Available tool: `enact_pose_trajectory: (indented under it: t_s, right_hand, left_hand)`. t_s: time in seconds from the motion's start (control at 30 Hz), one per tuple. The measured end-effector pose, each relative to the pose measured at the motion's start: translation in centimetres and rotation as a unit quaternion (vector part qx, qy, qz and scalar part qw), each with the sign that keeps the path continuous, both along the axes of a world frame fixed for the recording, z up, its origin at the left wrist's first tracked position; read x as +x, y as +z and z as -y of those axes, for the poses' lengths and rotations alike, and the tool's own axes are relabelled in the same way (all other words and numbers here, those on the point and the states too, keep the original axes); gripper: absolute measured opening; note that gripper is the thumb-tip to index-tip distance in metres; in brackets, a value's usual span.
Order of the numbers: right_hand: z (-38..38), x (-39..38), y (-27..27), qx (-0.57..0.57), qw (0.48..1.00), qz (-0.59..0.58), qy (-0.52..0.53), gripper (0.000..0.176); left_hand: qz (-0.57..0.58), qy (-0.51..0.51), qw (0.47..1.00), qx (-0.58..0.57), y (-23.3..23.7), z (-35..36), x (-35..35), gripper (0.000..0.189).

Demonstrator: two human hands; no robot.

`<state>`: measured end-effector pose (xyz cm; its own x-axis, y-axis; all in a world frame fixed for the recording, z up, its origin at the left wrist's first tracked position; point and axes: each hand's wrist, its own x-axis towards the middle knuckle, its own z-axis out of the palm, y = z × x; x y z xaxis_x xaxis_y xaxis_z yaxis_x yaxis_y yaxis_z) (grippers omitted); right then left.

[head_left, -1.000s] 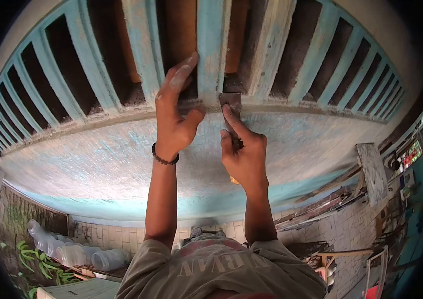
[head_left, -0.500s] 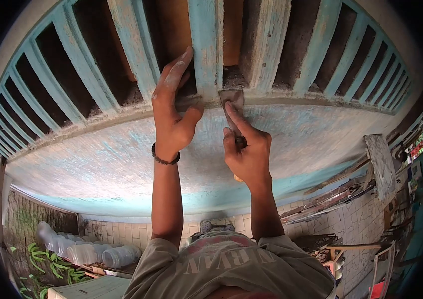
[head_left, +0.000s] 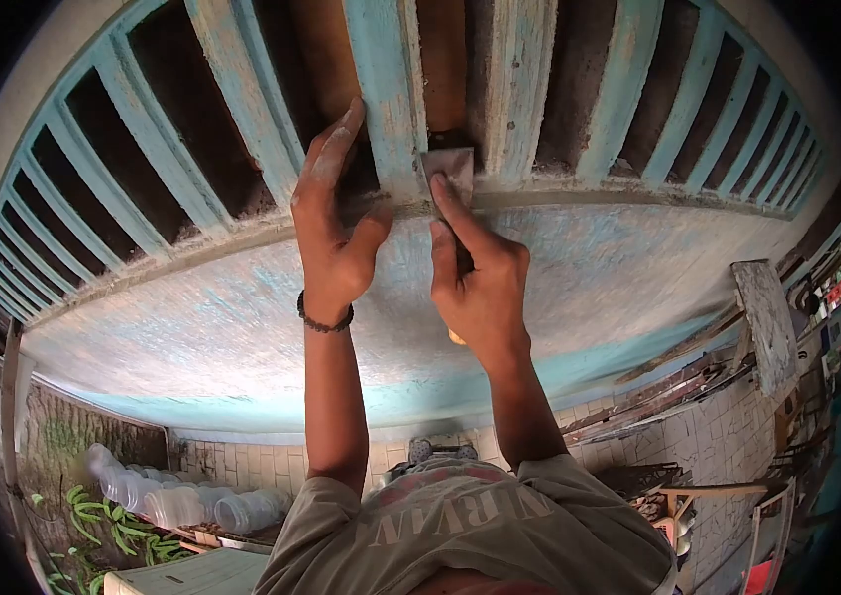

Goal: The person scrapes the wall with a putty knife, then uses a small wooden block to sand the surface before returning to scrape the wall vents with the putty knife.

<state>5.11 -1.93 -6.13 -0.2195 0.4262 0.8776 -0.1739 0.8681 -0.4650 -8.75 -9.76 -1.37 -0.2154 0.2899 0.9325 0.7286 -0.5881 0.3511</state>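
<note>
My right hand [head_left: 488, 288] grips a scraper [head_left: 457, 169], its index finger stretched along the flat metal blade. A bit of its yellow handle end shows below the palm. The blade's top reaches into the gap just right of a worn blue slat [head_left: 392, 119], above the ledge. My left hand [head_left: 333, 243], with pale dust on its fingers and a dark beaded bracelet on the wrist, is open. It rests by the left side of that slat, fingers pointing up and thumb apart. Below both hands spreads the patchy, blue-flecked wall [head_left: 232, 307].
More blue slats [head_left: 628, 89] line the opening on both sides. Clear plastic containers [head_left: 182, 504] stand at lower left near green plants [head_left: 93, 521]. A weathered board [head_left: 765, 327] leans at right, with wooden pieces [head_left: 658, 392] along the wall's foot above the tiled floor [head_left: 683, 446].
The scraper and my right hand have moved slightly up and left, the blade now higher in the gap beside the slat. My left hand stays by the slat. The whole view has shifted a little.
</note>
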Motion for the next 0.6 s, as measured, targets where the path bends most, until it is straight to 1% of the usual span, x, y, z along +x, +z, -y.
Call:
enact_pose_trajectory:
  t_s: [0.13,0.23,0.43,0.53,0.6]
  right_hand:
    - [0.4,0.6,-1.3,-0.030,0.999,0.035,0.009,0.045]
    - [0.8,1.1,-0.2,-0.074,0.994,0.063,0.042,0.046]
    - [0.0,0.4,-1.6,-0.035,0.998,0.010,0.047,0.045]
    - [0.0,0.3,-0.9,-0.071,0.995,0.010,0.066,0.043]
    - [-0.1,0.2,-1.2,-0.072,0.995,0.010,0.064,0.042]
  left_hand:
    - [0.003,0.003,1.000,0.004,-0.4,-0.1,-0.1,0.088]
    - [0.000,-0.015,0.999,-0.046,-0.2,0.5,-0.4,0.085]
    - [0.017,-0.031,0.998,-0.046,-0.1,0.4,-0.2,0.084]
    - [0.012,-0.036,0.999,-0.038,-0.2,0.4,-0.3,0.084]
    - [0.003,-0.034,0.999,-0.036,-0.3,0.2,-0.6,0.085]
